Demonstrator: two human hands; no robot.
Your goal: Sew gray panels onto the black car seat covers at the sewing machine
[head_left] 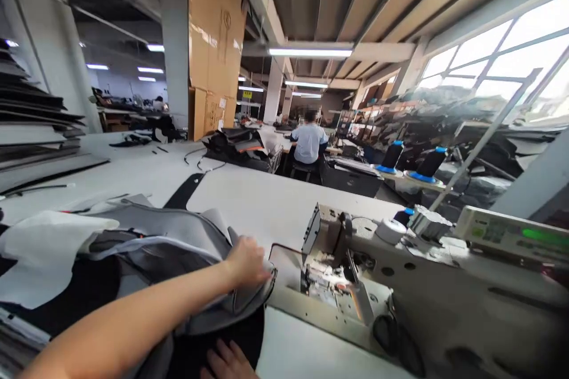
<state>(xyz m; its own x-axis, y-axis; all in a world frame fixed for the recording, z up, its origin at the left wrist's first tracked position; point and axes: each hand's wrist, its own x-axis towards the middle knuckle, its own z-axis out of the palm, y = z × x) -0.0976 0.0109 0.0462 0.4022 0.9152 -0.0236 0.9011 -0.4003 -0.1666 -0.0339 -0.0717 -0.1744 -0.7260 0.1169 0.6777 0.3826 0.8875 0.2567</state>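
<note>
Cloth, white (53, 249), well left of left hand (249, 262). Grey fabric piece (178, 226) extends from beside the cloth to under that hand. Right hand (229, 361), nearer the wearer, partly cropped: fingers on black fabric (254, 327), grip cannot be told. Left hand: fingers curled closed, gripping grey fabric piece's right end. Sewing machine (418, 284) just right of it, on counter (284, 195).

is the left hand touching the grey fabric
Touching. The head view shows the left hand curled down onto the grey fabric near its right end, with no gap between them.
</note>
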